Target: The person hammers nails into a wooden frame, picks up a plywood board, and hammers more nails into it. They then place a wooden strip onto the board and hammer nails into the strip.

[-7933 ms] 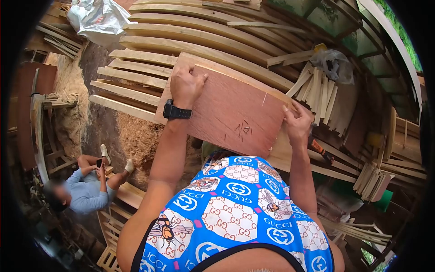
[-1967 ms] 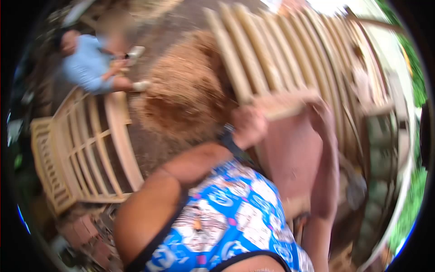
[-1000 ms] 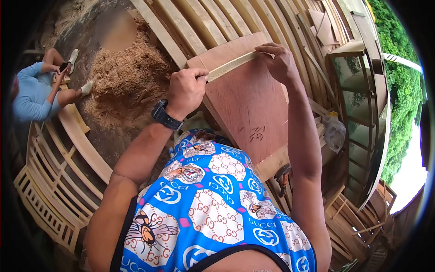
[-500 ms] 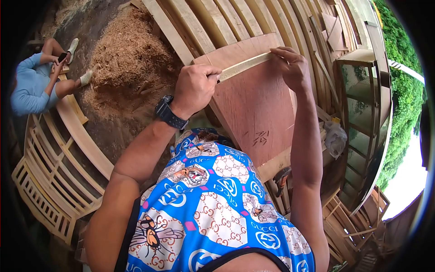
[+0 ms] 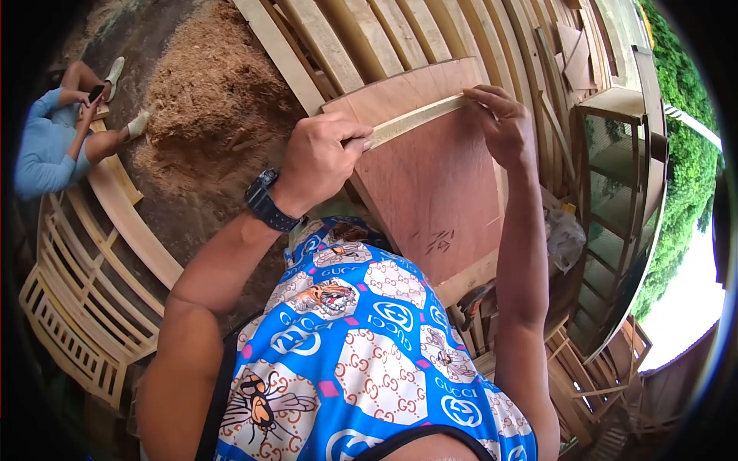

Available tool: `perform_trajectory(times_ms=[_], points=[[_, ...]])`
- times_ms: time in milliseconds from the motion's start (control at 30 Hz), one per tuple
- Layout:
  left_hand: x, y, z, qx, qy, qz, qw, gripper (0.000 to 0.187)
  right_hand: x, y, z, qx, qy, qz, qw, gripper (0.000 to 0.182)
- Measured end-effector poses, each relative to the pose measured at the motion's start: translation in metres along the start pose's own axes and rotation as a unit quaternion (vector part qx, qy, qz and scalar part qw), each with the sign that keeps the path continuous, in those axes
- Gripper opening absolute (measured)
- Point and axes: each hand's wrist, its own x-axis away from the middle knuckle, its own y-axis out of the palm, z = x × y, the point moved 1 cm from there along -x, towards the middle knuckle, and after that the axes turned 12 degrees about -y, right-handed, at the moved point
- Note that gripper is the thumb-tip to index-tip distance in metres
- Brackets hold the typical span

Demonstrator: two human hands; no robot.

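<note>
A narrow, pale wooden strip [image 5: 419, 117] lies across a reddish-brown plywood panel [image 5: 430, 188] with a lighter wood border. My left hand [image 5: 323, 154] is closed, its thumb and forefinger pinching the strip's left end; a black watch [image 5: 267, 201] is on that wrist. At the far end, my right hand [image 5: 500, 123] pinches the strip between thumb and fingertips near the panel's right edge. Small dark pencil-like marks [image 5: 439, 242] show on the lower part of the panel.
Long planks [image 5: 384, 38] lie side by side beyond the panel. A sawdust heap [image 5: 211, 84] is at upper left, near a seated person [image 5: 54, 146] holding a phone. A slatted wooden frame [image 5: 92, 284] stands at left, a mesh-sided cabinet [image 5: 611, 192] and plastic bag [image 5: 565, 238] at right.
My left hand and forearm have shifted slightly left, and the view has moved a little. Both hands keep their hold on the strip.
</note>
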Motion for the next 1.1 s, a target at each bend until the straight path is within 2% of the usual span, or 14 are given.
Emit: perform_trajectory(times_ms=[333,433,500,833,933,1000,1067,1100], points=[[-0.007,-0.005,-0.011,0.025,0.04,-0.035,0.998,0.012,0.001,-0.002,0.004,0.002,0.002,-0.012,1.0,0.023],[-0.006,-0.007,-0.008,0.017,0.035,-0.052,0.998,0.014,0.0,-0.004,0.0,0.02,-0.011,-0.023,0.999,0.022],[-0.002,-0.009,-0.002,-0.006,-0.009,-0.064,0.998,0.015,0.002,-0.006,-0.005,0.011,-0.002,-0.026,1.0,0.022],[-0.002,-0.009,-0.008,0.019,0.012,-0.061,0.998,0.015,0.002,-0.003,-0.004,0.03,0.004,-0.023,0.999,0.023],[-0.003,-0.009,-0.002,0.006,0.012,-0.062,0.998,0.014,0.001,-0.01,-0.003,-0.013,-0.023,-0.022,0.999,0.023],[-0.001,-0.008,-0.002,0.007,-0.019,-0.066,0.998,0.015,0.0,-0.014,-0.016,0.009,0.016,-0.043,0.999,0.021],[-0.002,-0.007,-0.002,0.005,-0.016,-0.061,0.998,0.015,-0.001,-0.016,-0.018,0.042,-0.005,-0.058,0.997,0.016],[-0.002,-0.007,-0.001,0.001,-0.014,-0.057,0.998,0.016,-0.002,-0.016,-0.019,0.068,-0.045,-0.067,0.994,0.015]])
